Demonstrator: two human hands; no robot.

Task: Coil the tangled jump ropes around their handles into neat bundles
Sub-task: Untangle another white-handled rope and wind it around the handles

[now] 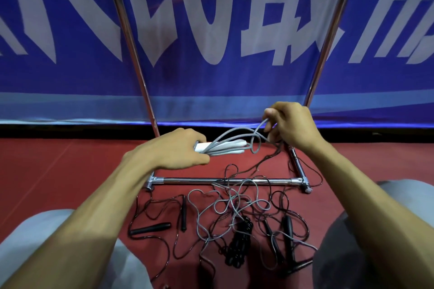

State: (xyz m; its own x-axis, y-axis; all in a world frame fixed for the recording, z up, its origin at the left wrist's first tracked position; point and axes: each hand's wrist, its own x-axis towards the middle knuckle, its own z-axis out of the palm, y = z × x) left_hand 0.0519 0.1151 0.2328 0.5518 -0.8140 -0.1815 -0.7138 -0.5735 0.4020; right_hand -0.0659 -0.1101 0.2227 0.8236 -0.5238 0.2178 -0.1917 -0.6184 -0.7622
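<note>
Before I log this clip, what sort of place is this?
Probably a sports hall or gym: a red rubbery sports floor, a large blue banner with white lettering behind a chrome tube frame, and thin tangled jump ropes spread on it.

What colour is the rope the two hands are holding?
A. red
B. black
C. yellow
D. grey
D: the left hand grips the white handles with the grey rope lying along them, and the right hand pinches a loop of that same rope.
</note>
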